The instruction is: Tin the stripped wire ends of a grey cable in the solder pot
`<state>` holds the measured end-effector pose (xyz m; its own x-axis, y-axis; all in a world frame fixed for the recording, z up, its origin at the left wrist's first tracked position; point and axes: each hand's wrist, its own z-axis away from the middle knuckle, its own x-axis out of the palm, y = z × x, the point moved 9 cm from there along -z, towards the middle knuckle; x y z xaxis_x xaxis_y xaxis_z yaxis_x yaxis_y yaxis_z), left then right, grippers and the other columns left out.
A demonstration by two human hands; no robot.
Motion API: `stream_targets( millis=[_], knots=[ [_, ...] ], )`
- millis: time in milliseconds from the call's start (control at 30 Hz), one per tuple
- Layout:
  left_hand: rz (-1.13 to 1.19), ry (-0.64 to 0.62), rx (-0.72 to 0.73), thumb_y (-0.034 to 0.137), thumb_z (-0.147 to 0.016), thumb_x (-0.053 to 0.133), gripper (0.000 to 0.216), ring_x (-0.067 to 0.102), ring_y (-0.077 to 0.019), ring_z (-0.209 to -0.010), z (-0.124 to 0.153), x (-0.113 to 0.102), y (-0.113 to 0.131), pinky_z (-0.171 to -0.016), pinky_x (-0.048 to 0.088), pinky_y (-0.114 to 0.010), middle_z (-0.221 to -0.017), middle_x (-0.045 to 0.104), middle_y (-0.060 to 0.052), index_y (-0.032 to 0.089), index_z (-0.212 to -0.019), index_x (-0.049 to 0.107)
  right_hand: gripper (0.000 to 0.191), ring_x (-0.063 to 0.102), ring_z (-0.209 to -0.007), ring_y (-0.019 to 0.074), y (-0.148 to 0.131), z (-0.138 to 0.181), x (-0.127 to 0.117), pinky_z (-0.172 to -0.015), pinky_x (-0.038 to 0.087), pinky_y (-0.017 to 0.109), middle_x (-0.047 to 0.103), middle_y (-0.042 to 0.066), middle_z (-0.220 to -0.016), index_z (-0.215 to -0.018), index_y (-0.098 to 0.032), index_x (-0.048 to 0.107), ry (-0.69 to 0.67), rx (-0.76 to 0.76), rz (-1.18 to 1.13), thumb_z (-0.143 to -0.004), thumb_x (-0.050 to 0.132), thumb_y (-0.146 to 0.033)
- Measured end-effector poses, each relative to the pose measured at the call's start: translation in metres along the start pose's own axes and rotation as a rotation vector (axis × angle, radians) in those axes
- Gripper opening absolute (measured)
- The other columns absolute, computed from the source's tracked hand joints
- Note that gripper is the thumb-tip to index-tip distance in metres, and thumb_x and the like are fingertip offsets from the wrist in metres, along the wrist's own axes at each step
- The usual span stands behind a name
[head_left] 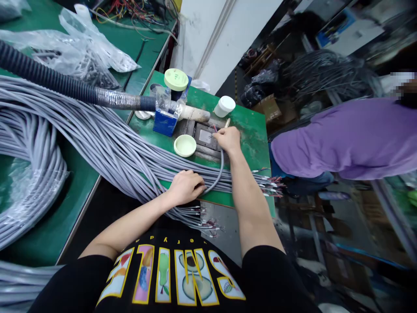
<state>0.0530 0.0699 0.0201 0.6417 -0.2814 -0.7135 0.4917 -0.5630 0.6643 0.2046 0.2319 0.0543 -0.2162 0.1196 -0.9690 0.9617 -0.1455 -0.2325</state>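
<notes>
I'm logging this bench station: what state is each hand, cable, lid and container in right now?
left hand: resting flat on the cable bundle
right hand: pinching the end of one grey cable over the metal block
grey cable: bent upward, away from the bundle
cable bundle: laid across the bench, stripped ends showing
white jar: lid on
pale green lid: lying loose, hollow side up
black corrugated hose: lying over the cables

The person wears a black short-sleeved T-shirt (182,278) printed with colourful yellow-outlined letters; both forearms are bare.
</notes>
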Motion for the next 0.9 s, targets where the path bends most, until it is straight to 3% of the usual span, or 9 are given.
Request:
stream_targets(
  millis=[167,333,467,567,633,767,900],
  knots=[
    [0.001,0.02,0.012,0.036,-0.089,0.053,0.023,0.057,-0.0173,-0.079,0.001,-0.003,0.001,-0.07,0.036,-0.03,-0.078,0.069,-0.003,0.019,-0.082,0.066,0.028,0.042,-0.047,0.0093,0.012,0.032,-0.039,-0.05,0.026,0.025,0.042,-0.004,-0.042,-0.047,-0.013,0.063,0.057,-0.033,-0.352,-0.068,0.064,-0.033],
    [0.128,0.085,0.004,0.033,-0.086,0.058,0.019,0.055,-0.016,-0.073,0.003,-0.01,0.001,-0.069,0.036,-0.029,-0.071,0.066,-0.002,0.018,-0.079,0.067,0.03,0.047,-0.049,0.0107,0.017,0.091,-0.061,-0.052,0.031,0.025,0.046,-0.004,-0.043,-0.045,-0.016,0.058,-0.017,-0.068,-0.678,-0.068,0.067,-0.034],
    [0.621,0.208,-0.133,0.034,-0.079,0.065,0.018,0.05,-0.0114,-0.06,0.002,-0.012,-0.005,-0.061,0.038,-0.026,-0.065,0.061,0.0,0.016,-0.079,0.069,0.03,0.054,-0.057,0.0124,0.013,0.141,-0.054,-0.058,0.036,0.026,0.054,-0.002,-0.05,-0.047,-0.017,0.06,-0.099,-0.079,-0.926,-0.07,0.069,-0.032],
    [1.116,0.238,-0.204,0.038,-0.07,0.075,0.029,0.052,-0.0097,-0.059,-0.001,0.003,0.001,-0.06,0.041,-0.024,-0.068,0.063,0.0,0.016,-0.088,0.07,0.029,0.05,-0.056,0.0114,0.007,0.17,-0.039,-0.058,0.036,0.026,0.055,-0.002,-0.052,-0.049,-0.017,0.062,-0.158,-0.051,-1.093,-0.07,0.071,-0.035],
    [1.316,0.262,-0.215,0.038,-0.065,0.079,0.033,0.055,-0.0097,-0.062,-0.003,0.013,0.008,-0.063,0.044,-0.024,-0.07,0.064,0.0,0.017,-0.089,0.071,0.033,0.045,-0.053,0.0101,0.003,0.182,-0.031,-0.055,0.033,0.026,0.05,-0.003,-0.049,-0.047,-0.017,0.059,-0.176,-0.025,-1.172,-0.069,0.072,-0.038],
    [1.392,0.358,-0.195,0.035,-0.066,0.079,0.024,0.054,-0.0079,-0.061,-0.002,0.019,0.017,-0.059,0.044,-0.021,-0.069,0.059,0.001,0.019,-0.082,0.074,0.038,0.038,-0.05,0.0085,0.0,0.191,-0.024,-0.053,0.03,0.026,0.045,-0.004,-0.047,-0.045,-0.017,0.055,-0.173,0.02,-1.263,-0.068,0.073,-0.041],
    [1.3,0.444,-0.13,0.035,-0.071,0.076,0.017,0.051,-0.007,-0.058,-0.001,0.008,0.022,-0.057,0.043,-0.021,-0.069,0.057,0.002,0.019,-0.078,0.074,0.04,0.039,-0.049,0.0079,0.0,0.195,-0.019,-0.051,0.03,0.025,0.045,-0.004,-0.046,-0.045,-0.016,0.052,-0.2,0.055,-1.323,-0.067,0.073,-0.043]
  ],
)
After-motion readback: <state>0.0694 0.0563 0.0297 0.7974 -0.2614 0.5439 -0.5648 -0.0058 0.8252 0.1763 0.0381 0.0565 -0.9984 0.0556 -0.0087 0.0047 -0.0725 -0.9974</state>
